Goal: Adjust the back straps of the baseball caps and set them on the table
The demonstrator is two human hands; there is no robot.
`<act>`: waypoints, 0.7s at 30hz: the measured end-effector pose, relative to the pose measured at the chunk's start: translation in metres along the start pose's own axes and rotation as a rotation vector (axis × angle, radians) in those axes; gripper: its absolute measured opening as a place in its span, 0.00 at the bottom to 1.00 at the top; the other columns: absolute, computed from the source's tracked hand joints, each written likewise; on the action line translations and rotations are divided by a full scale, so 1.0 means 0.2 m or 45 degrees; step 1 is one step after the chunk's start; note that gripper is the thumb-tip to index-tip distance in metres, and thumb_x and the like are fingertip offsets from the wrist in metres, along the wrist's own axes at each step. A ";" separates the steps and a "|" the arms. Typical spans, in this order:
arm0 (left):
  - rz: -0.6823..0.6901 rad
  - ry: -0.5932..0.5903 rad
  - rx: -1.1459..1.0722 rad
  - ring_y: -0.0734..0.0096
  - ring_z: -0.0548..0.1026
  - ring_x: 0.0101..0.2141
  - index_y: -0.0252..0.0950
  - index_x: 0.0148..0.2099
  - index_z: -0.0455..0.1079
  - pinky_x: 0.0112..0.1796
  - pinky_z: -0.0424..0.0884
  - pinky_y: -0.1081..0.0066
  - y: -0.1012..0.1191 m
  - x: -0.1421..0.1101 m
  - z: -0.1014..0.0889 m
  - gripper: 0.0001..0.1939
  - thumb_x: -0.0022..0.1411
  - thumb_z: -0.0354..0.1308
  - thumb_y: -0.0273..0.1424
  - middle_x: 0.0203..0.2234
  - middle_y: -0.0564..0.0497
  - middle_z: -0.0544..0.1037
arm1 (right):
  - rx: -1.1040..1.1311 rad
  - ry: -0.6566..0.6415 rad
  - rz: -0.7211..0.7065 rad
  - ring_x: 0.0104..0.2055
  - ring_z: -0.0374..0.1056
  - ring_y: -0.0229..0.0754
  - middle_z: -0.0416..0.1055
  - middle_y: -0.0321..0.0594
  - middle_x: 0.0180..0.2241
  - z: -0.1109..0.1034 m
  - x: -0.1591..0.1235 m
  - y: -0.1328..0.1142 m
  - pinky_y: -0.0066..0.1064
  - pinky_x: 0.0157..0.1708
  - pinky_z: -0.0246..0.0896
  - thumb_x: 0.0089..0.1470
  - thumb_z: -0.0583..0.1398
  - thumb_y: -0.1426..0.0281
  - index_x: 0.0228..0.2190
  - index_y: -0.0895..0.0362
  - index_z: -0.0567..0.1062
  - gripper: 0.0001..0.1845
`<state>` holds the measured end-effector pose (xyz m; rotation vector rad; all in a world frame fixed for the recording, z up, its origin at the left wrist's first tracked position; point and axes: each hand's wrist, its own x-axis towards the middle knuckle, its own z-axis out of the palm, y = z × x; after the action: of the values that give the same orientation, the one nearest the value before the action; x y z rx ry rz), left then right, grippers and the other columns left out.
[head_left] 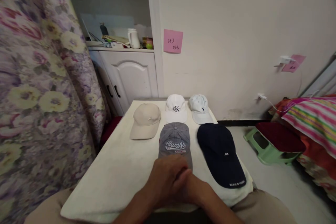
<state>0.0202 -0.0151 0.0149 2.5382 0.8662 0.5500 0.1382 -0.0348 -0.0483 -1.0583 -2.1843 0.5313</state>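
Observation:
My left hand (168,172) and my right hand (193,186) are clasped together at the near side of the table, fingers folded against each other, with no object visible in them. Just beyond them lies a grey baseball cap (175,133) with "Always" lettering; my hands cover part of its brim in this view. To the right is a navy cap (216,147), its long brim pointing toward me. A beige cap (146,119) rests at the left. Along the far edge sit a white cap (175,106) marked CK and a pale blue cap (199,106).
A cream cloth (118,168) covers the table in front of my knees. Floral curtains (47,87) hang at the left. A white cupboard (131,73) stands behind, with a white jug (133,38) on top. At the right is a green stool (262,147) with a dark red top.

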 end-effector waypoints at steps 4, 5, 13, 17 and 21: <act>-0.045 0.020 -0.391 0.65 0.76 0.37 0.39 0.43 0.74 0.39 0.69 0.67 -0.04 0.01 -0.05 0.11 0.64 0.56 0.37 0.35 0.52 0.80 | 0.052 -0.022 -0.071 0.49 0.71 0.47 0.77 0.47 0.43 -0.05 0.06 -0.03 0.35 0.49 0.67 0.44 0.53 0.83 0.41 0.59 0.76 0.22; -0.046 0.037 -0.470 0.64 0.76 0.38 0.39 0.46 0.74 0.41 0.69 0.67 -0.05 0.01 -0.05 0.12 0.64 0.56 0.37 0.37 0.51 0.80 | 0.081 0.027 -0.063 0.47 0.72 0.47 0.77 0.46 0.41 -0.08 0.06 -0.04 0.35 0.47 0.68 0.45 0.54 0.83 0.39 0.59 0.76 0.20; -0.097 0.265 -0.713 0.65 0.77 0.41 0.39 0.51 0.73 0.44 0.71 0.68 -0.09 0.01 -0.01 0.17 0.72 0.45 0.35 0.44 0.49 0.80 | 0.513 0.440 0.013 0.42 0.74 0.39 0.77 0.39 0.41 -0.27 0.04 -0.12 0.32 0.45 0.70 0.54 0.53 0.81 0.47 0.54 0.70 0.20; -0.163 0.406 -0.670 0.62 0.77 0.46 0.38 0.69 0.49 0.48 0.71 0.63 -0.07 0.00 0.03 0.25 0.73 0.42 0.35 0.49 0.43 0.78 | 0.622 0.514 0.113 0.39 0.75 0.40 0.77 0.39 0.37 -0.24 0.04 -0.08 0.34 0.43 0.72 0.57 0.54 0.78 0.65 0.54 0.49 0.37; -0.191 0.507 -0.667 0.63 0.79 0.40 0.39 0.71 0.25 0.43 0.74 0.61 -0.06 0.01 0.05 0.38 0.71 0.46 0.36 0.49 0.41 0.76 | 0.606 0.694 0.166 0.33 0.75 0.39 0.76 0.39 0.36 -0.25 0.03 -0.04 0.32 0.36 0.72 0.59 0.56 0.73 0.67 0.54 0.38 0.43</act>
<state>0.0213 -0.0085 0.0009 1.9033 0.8903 1.0951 0.1648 -0.0306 -0.0056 -0.9446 -1.4298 0.6841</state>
